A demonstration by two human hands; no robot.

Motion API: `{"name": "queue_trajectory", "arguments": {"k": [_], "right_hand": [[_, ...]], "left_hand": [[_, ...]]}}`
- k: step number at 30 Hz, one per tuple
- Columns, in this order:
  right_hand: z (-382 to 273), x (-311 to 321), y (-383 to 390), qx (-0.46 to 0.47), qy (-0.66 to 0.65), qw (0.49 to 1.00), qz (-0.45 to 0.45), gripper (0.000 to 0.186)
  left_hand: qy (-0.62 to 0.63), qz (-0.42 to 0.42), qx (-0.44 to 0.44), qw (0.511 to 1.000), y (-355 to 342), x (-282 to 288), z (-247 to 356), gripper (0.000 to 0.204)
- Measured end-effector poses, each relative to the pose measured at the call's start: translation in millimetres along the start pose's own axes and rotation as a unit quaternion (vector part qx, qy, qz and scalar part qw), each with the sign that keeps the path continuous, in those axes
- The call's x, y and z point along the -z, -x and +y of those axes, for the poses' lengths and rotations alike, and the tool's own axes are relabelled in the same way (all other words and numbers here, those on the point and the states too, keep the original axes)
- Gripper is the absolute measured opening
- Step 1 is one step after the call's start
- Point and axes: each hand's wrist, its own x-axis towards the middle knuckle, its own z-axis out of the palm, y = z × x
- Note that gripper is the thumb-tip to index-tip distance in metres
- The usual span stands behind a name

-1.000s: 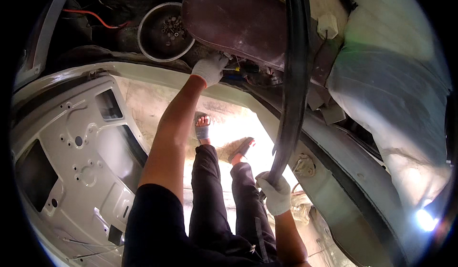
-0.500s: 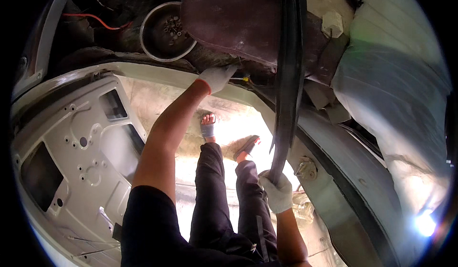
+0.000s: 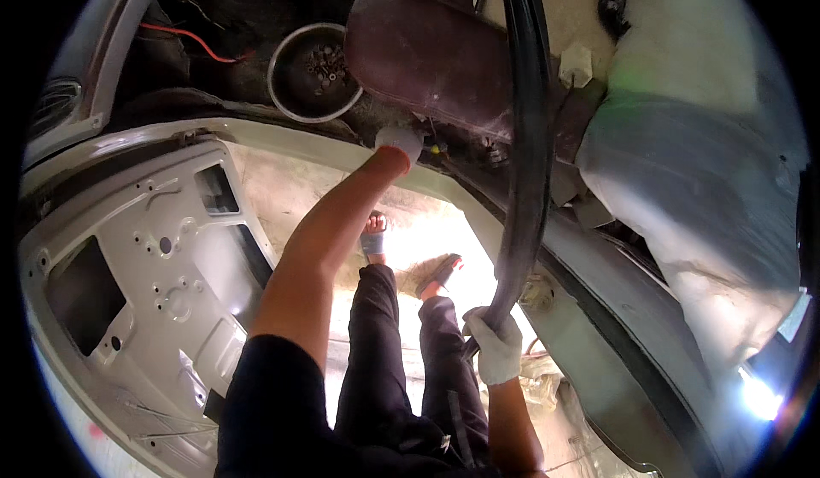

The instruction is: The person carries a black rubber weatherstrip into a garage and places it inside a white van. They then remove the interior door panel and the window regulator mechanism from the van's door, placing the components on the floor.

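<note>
A long black rubber seal strip (image 3: 528,128) hangs from the top of the view down to my right hand (image 3: 498,346). That hand wears a white glove and is closed around the strip's lower part, with a dark end poking out at its left side. My left hand (image 3: 400,143), in a white glove with an orange cuff, reaches to the inner edge of the door sill (image 3: 299,140). Its fingers are bent down and mostly hidden. Just right of them lies a small yellow-tipped piece (image 3: 437,148); whether the hand holds it is unclear.
A metal bowl (image 3: 282,93) of small fasteners stands on the dark car floor beside a maroon seat (image 3: 427,51). An orange-red cable (image 3: 192,35) runs nearby. The open door panel (image 3: 162,264) is at left, a plastic-covered part (image 3: 683,153) at right, a bright lamp (image 3: 760,397) lower right.
The view has shifted slightly. My left hand has turned, its fingers now tucked down by the sill. My right hand still grips the strip, which now bows more near its lower end.
</note>
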Motion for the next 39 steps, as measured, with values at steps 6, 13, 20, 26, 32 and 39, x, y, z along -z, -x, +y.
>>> {"name": "queue_trajectory", "arguments": {"k": [6, 13, 20, 26, 32, 39], "right_hand": [[-10.4, -4.9, 23.0, 0.072, -0.092, 0.993, -0.030, 0.008], [-36.5, -14.7, 43.1, 0.042, -0.161, 0.985, -0.046, 0.006], [-47.4, -13.3, 66.7, 0.145, -0.197, 0.963, -0.113, 0.009], [-84.5, -20.0, 89.9, 0.193, -0.167, 0.953, -0.161, 0.012], [-68.5, -34.2, 76.9, 0.178, 0.032, 0.973, -0.142, 0.019], [17.1, -28.4, -1.2, 0.267, 0.214, 0.939, -0.028, 0.035]], "left_hand": [[0.028, -0.122, 0.012, 0.992, 110.2, 100.6, -23.2, 0.027], [0.454, 0.077, 0.069, 0.885, 278.6, 147.4, -42.0, 0.033], [0.635, -0.064, 0.031, 0.769, 194.7, 279.2, 18.1, 0.016], [0.685, -0.081, -0.123, 0.714, 97.5, 305.5, 60.7, 0.017], [0.842, 0.111, -0.008, 0.528, 96.4, 282.2, 45.9, 0.046], [0.983, 0.135, -0.106, 0.067, 331.6, 178.8, 17.7, 0.069]]}}
